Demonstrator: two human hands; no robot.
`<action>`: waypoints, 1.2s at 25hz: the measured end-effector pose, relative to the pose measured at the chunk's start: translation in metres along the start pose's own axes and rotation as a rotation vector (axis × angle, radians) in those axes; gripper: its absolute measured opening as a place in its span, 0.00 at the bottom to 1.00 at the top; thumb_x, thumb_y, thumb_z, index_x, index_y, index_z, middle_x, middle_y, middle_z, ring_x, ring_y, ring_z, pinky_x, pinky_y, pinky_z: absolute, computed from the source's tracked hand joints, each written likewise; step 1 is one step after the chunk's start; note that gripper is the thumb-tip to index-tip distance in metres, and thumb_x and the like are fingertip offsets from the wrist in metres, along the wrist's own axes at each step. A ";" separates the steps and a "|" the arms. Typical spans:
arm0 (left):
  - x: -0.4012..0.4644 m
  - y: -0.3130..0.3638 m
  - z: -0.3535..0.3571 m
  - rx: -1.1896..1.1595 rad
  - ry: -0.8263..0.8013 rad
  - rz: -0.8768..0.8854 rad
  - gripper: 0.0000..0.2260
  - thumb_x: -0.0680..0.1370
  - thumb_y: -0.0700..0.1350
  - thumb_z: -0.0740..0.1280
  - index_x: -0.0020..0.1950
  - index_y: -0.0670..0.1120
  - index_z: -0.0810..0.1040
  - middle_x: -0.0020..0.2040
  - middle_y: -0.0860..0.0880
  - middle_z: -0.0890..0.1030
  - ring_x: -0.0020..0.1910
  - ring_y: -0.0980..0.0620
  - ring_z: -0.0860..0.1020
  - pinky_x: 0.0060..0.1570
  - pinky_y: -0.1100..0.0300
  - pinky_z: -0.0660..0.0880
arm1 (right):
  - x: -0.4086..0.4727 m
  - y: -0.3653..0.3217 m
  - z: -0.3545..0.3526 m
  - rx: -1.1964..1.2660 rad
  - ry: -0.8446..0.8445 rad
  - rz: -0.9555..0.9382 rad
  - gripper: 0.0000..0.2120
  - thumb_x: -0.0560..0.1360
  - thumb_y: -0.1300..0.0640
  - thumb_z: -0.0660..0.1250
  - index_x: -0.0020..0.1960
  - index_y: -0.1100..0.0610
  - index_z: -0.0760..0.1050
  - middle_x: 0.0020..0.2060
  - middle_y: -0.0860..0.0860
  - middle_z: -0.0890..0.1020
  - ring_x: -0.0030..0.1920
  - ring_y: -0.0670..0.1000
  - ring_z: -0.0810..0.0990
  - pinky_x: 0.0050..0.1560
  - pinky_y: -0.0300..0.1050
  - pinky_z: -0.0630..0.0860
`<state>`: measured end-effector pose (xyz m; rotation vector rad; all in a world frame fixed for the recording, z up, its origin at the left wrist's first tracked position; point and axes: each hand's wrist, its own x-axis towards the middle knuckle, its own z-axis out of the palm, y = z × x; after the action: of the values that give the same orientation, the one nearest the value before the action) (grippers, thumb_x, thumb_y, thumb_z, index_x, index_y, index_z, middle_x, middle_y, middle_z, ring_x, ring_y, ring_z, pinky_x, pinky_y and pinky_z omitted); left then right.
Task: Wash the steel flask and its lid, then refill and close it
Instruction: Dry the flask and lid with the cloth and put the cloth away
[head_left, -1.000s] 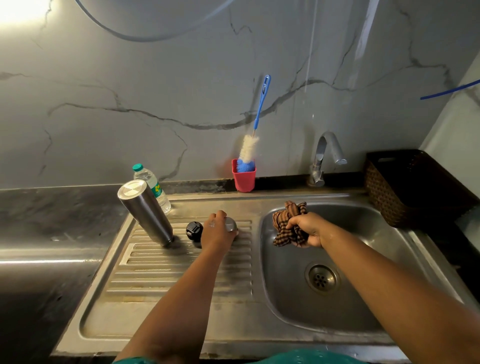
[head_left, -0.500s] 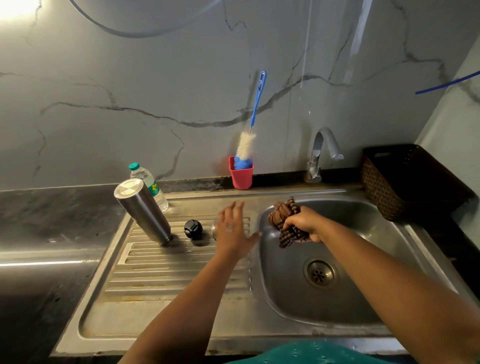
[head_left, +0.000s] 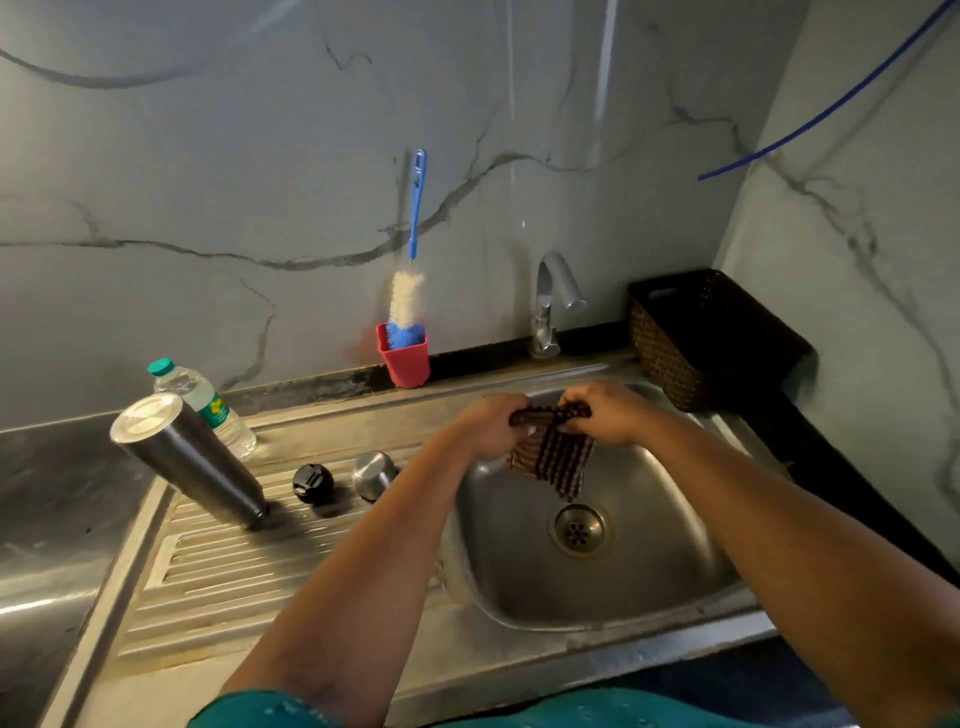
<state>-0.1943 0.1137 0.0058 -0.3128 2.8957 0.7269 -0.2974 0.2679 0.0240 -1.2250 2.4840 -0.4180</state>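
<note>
The dark polished stone desk carries a stainless steel sink unit with a ribbed draining board on its left. At the far left of the board stands a clear plastic water bottle with a green cap, and just in front of it the cylindrical brushed steel flask stands inverted, mouth down on the ribs. To its right sit a round black plastic stopper and a small domed steel lid cup, near each other but apart. Behind, a red plastic cup holds a blue-handled bottle brush. Over the basin, the left hand and right hand each close their grip on the top edge of a brown checked cloth, which hangs spread between them. Further right stand a chrome tap and a dark woven basket.
</note>
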 end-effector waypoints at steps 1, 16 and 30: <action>0.006 0.006 -0.002 -0.011 -0.072 0.011 0.11 0.80 0.45 0.66 0.60 0.42 0.77 0.57 0.43 0.79 0.57 0.45 0.76 0.51 0.57 0.69 | -0.003 0.009 -0.006 -0.018 0.000 0.003 0.11 0.75 0.55 0.68 0.57 0.51 0.78 0.51 0.50 0.79 0.51 0.49 0.76 0.47 0.40 0.68; 0.139 0.163 -0.039 -0.785 0.012 0.070 0.03 0.82 0.40 0.64 0.51 0.47 0.73 0.48 0.43 0.80 0.36 0.50 0.82 0.39 0.58 0.83 | -0.026 0.148 -0.175 0.532 0.195 0.183 0.11 0.75 0.66 0.68 0.56 0.56 0.77 0.53 0.55 0.79 0.48 0.52 0.82 0.46 0.44 0.81; 0.259 0.175 0.025 -0.046 0.246 0.174 0.09 0.76 0.35 0.64 0.54 0.40 0.79 0.55 0.42 0.79 0.55 0.45 0.78 0.55 0.55 0.74 | 0.067 0.251 -0.135 0.484 0.420 0.456 0.06 0.72 0.60 0.72 0.49 0.57 0.82 0.48 0.54 0.83 0.46 0.50 0.80 0.45 0.41 0.77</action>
<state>-0.4837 0.2330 0.0150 -0.1661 3.1739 0.8371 -0.5691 0.3765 0.0324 -0.3928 2.6508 -1.1524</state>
